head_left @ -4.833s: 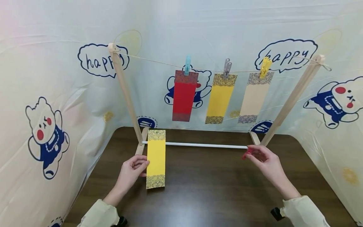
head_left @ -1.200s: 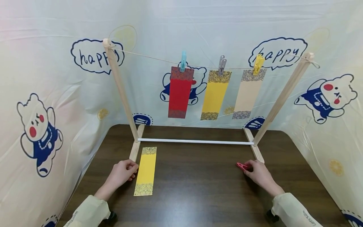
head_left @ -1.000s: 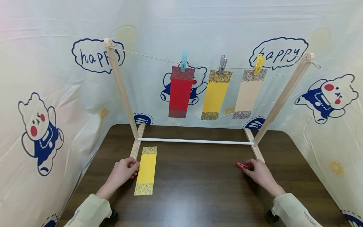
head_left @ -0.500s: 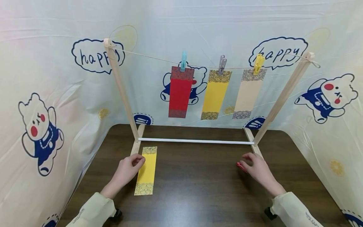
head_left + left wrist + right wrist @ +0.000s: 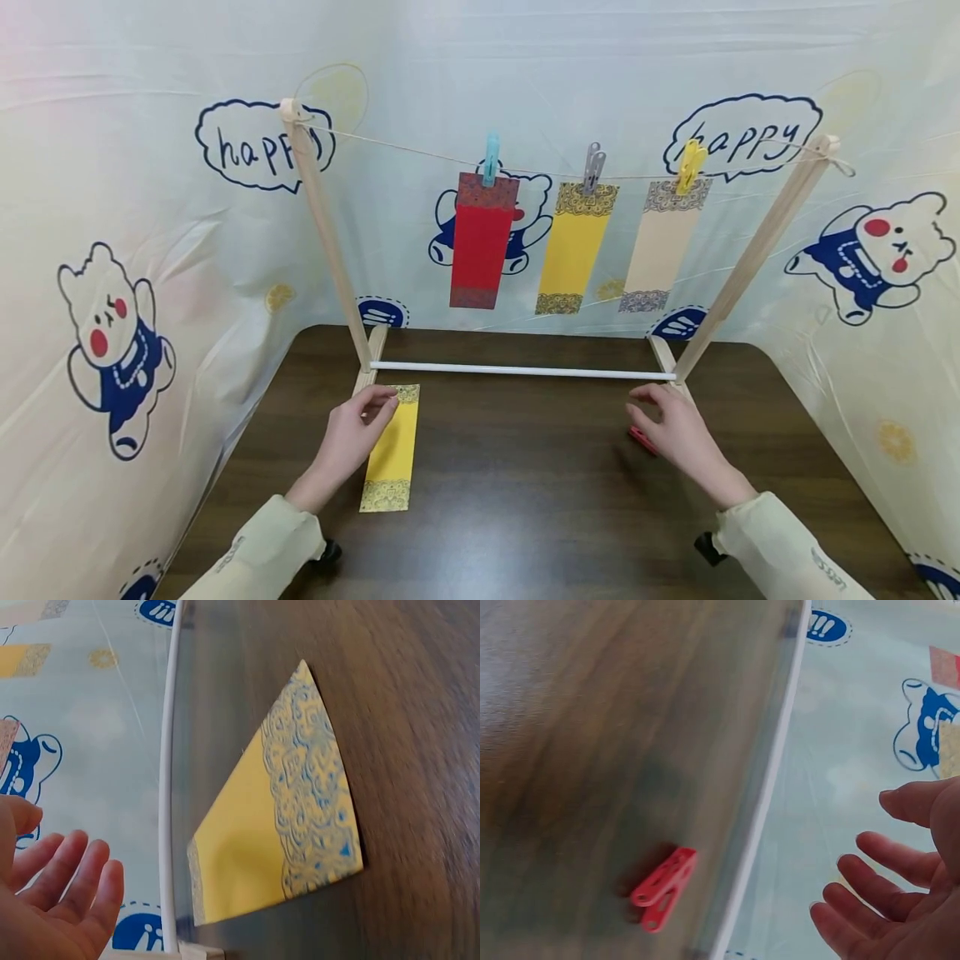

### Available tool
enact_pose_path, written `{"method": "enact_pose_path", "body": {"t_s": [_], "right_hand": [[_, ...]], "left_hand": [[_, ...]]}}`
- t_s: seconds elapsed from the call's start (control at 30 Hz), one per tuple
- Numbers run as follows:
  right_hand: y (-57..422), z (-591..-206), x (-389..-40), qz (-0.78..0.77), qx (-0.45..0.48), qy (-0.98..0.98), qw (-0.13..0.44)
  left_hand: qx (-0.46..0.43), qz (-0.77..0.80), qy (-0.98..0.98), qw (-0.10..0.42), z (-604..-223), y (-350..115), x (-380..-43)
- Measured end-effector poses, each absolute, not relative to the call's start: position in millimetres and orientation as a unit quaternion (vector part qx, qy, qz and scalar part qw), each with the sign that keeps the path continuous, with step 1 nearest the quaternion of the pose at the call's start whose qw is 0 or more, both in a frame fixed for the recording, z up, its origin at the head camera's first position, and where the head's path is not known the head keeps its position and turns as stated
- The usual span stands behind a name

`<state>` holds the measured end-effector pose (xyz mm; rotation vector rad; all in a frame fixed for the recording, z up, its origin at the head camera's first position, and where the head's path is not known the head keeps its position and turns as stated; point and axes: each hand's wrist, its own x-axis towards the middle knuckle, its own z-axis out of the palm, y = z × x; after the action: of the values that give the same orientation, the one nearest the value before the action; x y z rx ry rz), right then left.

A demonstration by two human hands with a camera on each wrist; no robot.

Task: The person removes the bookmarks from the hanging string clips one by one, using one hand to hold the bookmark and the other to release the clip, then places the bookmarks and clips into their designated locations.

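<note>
My left hand point(image 5: 358, 433) hovers over a yellow paper bookmark point(image 5: 393, 454) with lace-patterned ends, which lies flat on the table at the left. Nothing is in that hand; its fingers are loosely bent in the left wrist view. A red clothespin point(image 5: 664, 889) lies on the table at the right, partly hidden under my right hand point(image 5: 678, 433) in the head view. That hand is raised above it with spread, relaxed fingers. On the string hang a red bookmark point(image 5: 483, 242) under a blue clothespin point(image 5: 491, 160), a yellow one under a grey clothespin point(image 5: 593, 169), and a beige one under a yellow clothespin point(image 5: 690, 169).
A wooden stand has a left post point(image 5: 326, 242), a right post point(image 5: 757, 258) and a white crossbar point(image 5: 517, 370) low between them. String point(image 5: 405, 148) runs between the post tops. A printed curtain surrounds the dark wooden table point(image 5: 525, 492).
The yellow bookmark was set down on the table from my left hand. My right hand let go of the red clothespin. Since then both hands have lifted and moved forward.
</note>
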<state>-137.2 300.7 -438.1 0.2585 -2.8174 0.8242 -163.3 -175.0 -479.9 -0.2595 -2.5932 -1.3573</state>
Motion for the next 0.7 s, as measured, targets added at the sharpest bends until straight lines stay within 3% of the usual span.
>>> {"method": "enact_pose_path", "body": {"t_s": [0.7], "right_hand": [[239.9, -388.1, -161.2, 0.273, 0.160, -0.938, 0.137]], "left_hand": [[-0.121, -0.542, -0.820, 0.139, -465.1, -138.5, -182.2]]}}
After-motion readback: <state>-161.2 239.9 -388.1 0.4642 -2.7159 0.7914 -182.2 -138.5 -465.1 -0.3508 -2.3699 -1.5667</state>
